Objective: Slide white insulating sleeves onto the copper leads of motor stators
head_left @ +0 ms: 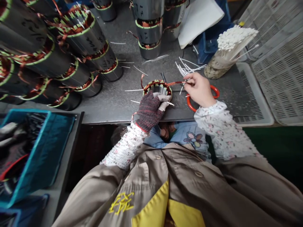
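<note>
Khaki jacket (180,189) and flowered sleeves are filling the near view, with a blue bin (47,151) sitting low on the near left. Just past the bench (113,101) edge, the gloved left hand (151,108) is gripping a stator (157,86) that is standing on end, its fingers (163,98) curling over the near rim and closing on the wall. To the right, the bare right hand (200,90) is pinching a copper lead (175,83) that is running out from the winding; thumb and forefinger are pressing together on it, and what looks like a white tube is lying in the pinch too. A red ring (214,91) is lying partly under that hand.

The stator is probably weighing a good deal and staying rigid, so the steel wall is looking like the safe place to grip; the coil ends are looking easy to scrape. The lead is likely bending readily and is best pinched close to its tip.

Farther off, loose white tubes (187,67) are lying scattered, a jar (217,64) is holding more, finished stators (71,47) are piling up far left, and white crates (276,78) are standing far right.
</note>
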Demonstrator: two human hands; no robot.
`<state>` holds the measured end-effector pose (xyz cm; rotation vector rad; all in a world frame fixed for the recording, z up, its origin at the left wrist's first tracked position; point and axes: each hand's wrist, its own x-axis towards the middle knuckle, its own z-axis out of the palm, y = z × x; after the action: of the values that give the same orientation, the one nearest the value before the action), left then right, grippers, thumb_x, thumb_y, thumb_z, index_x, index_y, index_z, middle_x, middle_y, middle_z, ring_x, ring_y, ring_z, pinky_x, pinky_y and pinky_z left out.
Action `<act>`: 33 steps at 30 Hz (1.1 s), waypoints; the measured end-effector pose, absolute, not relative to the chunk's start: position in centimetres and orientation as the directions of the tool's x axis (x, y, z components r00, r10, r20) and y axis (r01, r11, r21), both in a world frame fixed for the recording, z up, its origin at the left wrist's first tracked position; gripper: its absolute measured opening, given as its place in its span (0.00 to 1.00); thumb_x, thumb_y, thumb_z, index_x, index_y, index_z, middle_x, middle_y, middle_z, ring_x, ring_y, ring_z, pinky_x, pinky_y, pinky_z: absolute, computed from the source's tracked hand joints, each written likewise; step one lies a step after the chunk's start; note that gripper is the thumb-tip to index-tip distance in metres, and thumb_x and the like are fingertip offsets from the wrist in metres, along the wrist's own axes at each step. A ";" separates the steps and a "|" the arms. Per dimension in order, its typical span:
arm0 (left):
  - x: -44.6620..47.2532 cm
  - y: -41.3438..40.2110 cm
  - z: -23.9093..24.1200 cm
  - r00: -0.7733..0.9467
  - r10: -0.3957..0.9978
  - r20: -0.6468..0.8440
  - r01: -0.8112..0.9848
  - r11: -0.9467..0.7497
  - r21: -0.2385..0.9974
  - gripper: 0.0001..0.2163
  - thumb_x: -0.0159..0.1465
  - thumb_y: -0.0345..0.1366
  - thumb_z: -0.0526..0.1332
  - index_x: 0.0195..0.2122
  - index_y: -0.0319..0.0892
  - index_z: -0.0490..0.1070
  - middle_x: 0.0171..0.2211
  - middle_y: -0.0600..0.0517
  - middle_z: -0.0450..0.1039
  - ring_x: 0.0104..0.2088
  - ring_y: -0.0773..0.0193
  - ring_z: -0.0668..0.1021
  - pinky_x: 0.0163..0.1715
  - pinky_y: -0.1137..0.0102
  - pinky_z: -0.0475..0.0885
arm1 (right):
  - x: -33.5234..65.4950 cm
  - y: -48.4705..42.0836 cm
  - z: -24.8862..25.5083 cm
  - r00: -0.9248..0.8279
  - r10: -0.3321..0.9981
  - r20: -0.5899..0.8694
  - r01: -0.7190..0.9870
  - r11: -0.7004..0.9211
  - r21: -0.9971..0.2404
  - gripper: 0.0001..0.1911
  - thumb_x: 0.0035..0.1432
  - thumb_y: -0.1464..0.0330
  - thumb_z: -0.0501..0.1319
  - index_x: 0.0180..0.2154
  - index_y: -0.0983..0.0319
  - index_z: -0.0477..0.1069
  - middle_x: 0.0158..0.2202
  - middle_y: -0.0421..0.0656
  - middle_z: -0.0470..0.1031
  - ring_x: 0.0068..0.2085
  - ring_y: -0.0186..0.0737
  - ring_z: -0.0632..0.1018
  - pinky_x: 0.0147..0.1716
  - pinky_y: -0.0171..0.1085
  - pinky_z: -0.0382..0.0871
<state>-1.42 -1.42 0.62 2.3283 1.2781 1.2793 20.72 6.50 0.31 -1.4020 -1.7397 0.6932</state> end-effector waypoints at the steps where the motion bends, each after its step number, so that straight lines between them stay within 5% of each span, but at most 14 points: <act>1: -1.4 -1.4 0.6 0.250 0.763 0.596 0.598 -0.606 0.525 0.07 0.71 0.38 0.63 0.47 0.45 0.77 0.45 0.50 0.82 0.48 0.61 0.82 0.54 0.61 0.75 | 21.4 6.7 0.8 -0.106 0.959 0.264 0.611 0.272 -0.744 0.13 0.52 0.76 0.64 0.40 0.58 0.74 0.29 0.38 0.75 0.33 0.41 0.76 0.42 0.46 0.72; 5: -1.2 -1.5 0.8 0.248 0.769 0.590 0.592 -0.602 0.536 0.07 0.72 0.39 0.62 0.46 0.45 0.78 0.43 0.51 0.82 0.48 0.60 0.82 0.54 0.60 0.75 | 22.0 3.8 4.3 -0.360 0.841 0.404 0.629 0.539 -0.561 0.15 0.49 0.74 0.67 0.41 0.57 0.75 0.46 0.47 0.78 0.52 0.53 0.76 0.54 0.52 0.69; 8: -1.3 -1.5 0.8 0.261 0.757 0.599 0.581 -0.619 0.529 0.09 0.73 0.39 0.60 0.48 0.45 0.78 0.44 0.50 0.82 0.49 0.60 0.82 0.54 0.60 0.76 | 20.0 0.0 5.7 -0.361 0.827 0.431 0.619 0.558 -0.552 0.06 0.56 0.65 0.68 0.33 0.56 0.72 0.36 0.45 0.76 0.42 0.48 0.76 0.44 0.47 0.68; 12: -1.5 -1.3 0.6 0.294 0.712 0.638 0.561 -0.669 0.488 0.09 0.73 0.38 0.58 0.48 0.45 0.76 0.46 0.49 0.82 0.49 0.59 0.82 0.55 0.59 0.76 | 17.3 -2.0 4.5 -0.327 0.898 0.295 0.722 0.439 -0.535 0.17 0.61 0.60 0.63 0.23 0.58 0.64 0.23 0.41 0.68 0.29 0.40 0.71 0.31 0.42 0.59; 16: -1.4 -1.4 0.8 0.277 0.719 0.637 0.575 -0.655 0.490 0.08 0.74 0.38 0.58 0.47 0.45 0.75 0.46 0.49 0.81 0.50 0.59 0.82 0.56 0.58 0.77 | 17.5 -1.8 4.7 -0.346 0.888 0.304 0.605 0.459 -0.651 0.19 0.65 0.63 0.56 0.21 0.57 0.62 0.23 0.41 0.69 0.27 0.38 0.71 0.31 0.41 0.62; 19: -1.3 -1.5 1.0 0.224 0.770 0.597 0.577 -0.598 0.556 0.12 0.73 0.39 0.60 0.56 0.44 0.71 0.56 0.46 0.77 0.59 0.57 0.78 0.60 0.58 0.76 | 18.3 -1.7 6.3 -0.339 0.892 0.299 0.452 0.433 -0.780 0.20 0.67 0.57 0.58 0.23 0.56 0.68 0.25 0.41 0.71 0.30 0.39 0.72 0.34 0.41 0.68; 24: -1.7 -1.6 1.2 0.259 0.815 0.518 0.532 -0.568 0.628 0.28 0.73 0.42 0.60 0.72 0.48 0.54 0.62 0.44 0.72 0.60 0.55 0.78 0.61 0.58 0.77 | 17.6 -1.5 6.2 -0.446 0.891 0.082 0.107 0.144 -0.984 0.23 0.64 0.47 0.60 0.29 0.59 0.72 0.38 0.46 0.78 0.33 0.38 0.76 0.30 0.39 0.71; 28: -1.4 -1.8 1.0 0.215 0.839 0.500 0.573 -0.523 0.631 0.30 0.73 0.44 0.59 0.73 0.48 0.51 0.53 0.46 0.77 0.53 0.56 0.81 0.55 0.59 0.79 | 18.3 -2.6 6.0 -0.349 0.937 -0.007 0.051 0.012 -0.999 0.23 0.64 0.50 0.61 0.24 0.58 0.65 0.23 0.39 0.68 0.26 0.35 0.71 0.26 0.37 0.68; 33: -0.1 -1.9 -0.5 0.178 0.835 0.521 0.620 -0.506 0.600 0.29 0.74 0.43 0.58 0.73 0.51 0.48 0.57 0.45 0.74 0.57 0.54 0.79 0.59 0.56 0.77 | 16.9 -0.1 6.7 -0.239 0.967 0.091 -0.022 0.088 -0.996 0.20 0.67 0.55 0.59 0.26 0.57 0.62 0.26 0.40 0.68 0.29 0.36 0.74 0.29 0.39 0.70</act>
<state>-0.09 -1.94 -0.46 2.2033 1.3987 1.2360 16.91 -0.14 6.75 -1.0094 -1.4168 1.3200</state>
